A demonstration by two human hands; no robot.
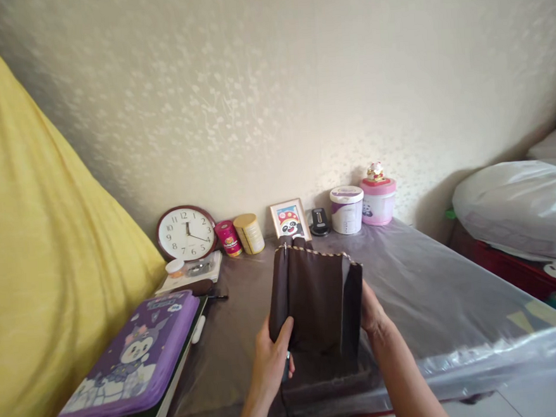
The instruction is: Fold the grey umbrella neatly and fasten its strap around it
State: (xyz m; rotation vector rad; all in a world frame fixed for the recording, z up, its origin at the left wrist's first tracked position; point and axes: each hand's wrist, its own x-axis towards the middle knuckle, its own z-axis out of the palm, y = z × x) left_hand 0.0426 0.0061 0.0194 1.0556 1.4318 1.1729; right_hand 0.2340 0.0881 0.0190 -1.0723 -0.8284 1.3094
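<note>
And the left hand (269, 355) curls tight round the left side of the dark brown bag (315, 301), thumb in front! Right hand (373, 313) against the opposite side, fingers hidden, grip impossible to tell. The bag's at the desk's (426, 287) near edge, rim at twelve. Purple case (131, 362) toward nine, picture frame (290, 221) twelve, white tub (347, 211) one; desktop stretches from two to four!

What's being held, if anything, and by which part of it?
A dark brown bag-like item. Left grip holds its lower left side, thumb in front; right grip is against its right side, fingers mostly hidden.
</note>
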